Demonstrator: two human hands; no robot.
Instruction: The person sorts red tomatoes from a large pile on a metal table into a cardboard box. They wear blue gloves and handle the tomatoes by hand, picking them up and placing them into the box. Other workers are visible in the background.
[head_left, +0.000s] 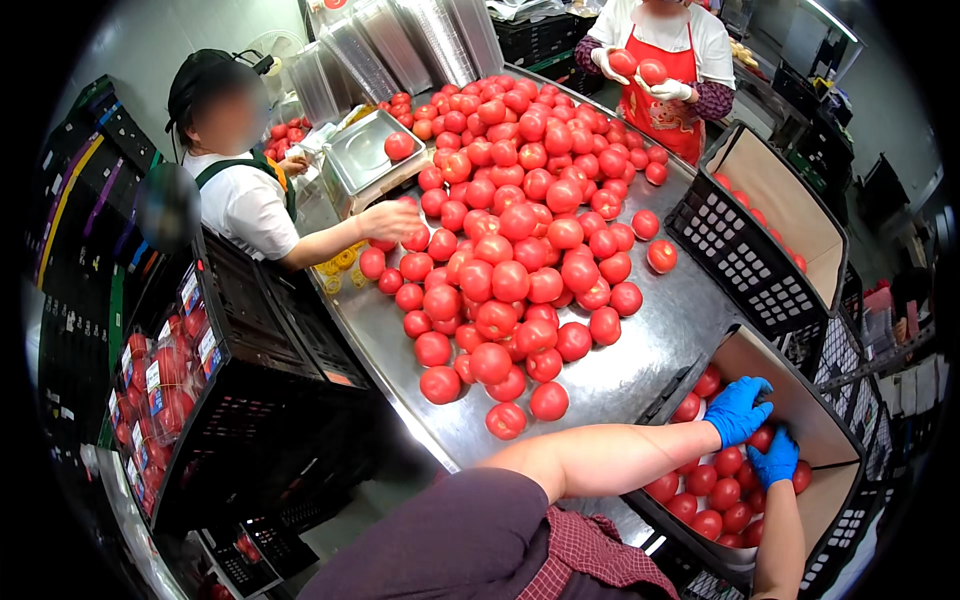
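Both my hands wear blue gloves and reach into a black plastic crate lined with brown cardboard, at lower right. My left hand is over the crate's far part, its fingers bent; its palm side is hidden. Closer to me, my right hand is down among the tomatoes. One red tomato lies between the two hands, touching or very near the fingers; whether either hand grips it is unclear. More red tomatoes lie in the crate around them.
A large pile of tomatoes covers much of the steel table. Another lined crate stands beyond mine. A person at left reaches to the pile; another person holds two tomatoes. Packed tomatoes fill a crate at left.
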